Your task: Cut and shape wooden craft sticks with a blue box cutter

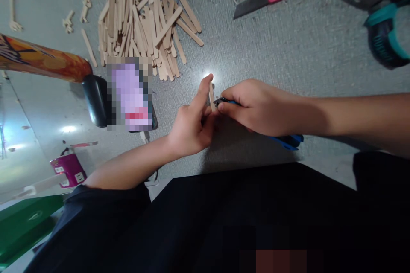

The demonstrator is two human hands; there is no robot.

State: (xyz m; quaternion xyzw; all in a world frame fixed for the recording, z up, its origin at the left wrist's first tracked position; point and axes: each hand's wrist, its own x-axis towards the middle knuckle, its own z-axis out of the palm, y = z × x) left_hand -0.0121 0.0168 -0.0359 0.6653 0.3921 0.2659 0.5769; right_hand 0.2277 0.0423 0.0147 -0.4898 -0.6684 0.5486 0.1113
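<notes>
left hand (192, 126) pinches a short wooden stick (211, 96) upright above the floor (288, 47); right hand (253, 106) wraps a blue-handled cutter (290, 140), tip touching it. best kept square, fingers clear. stick pile (144, 30) lies beyond.
</notes>
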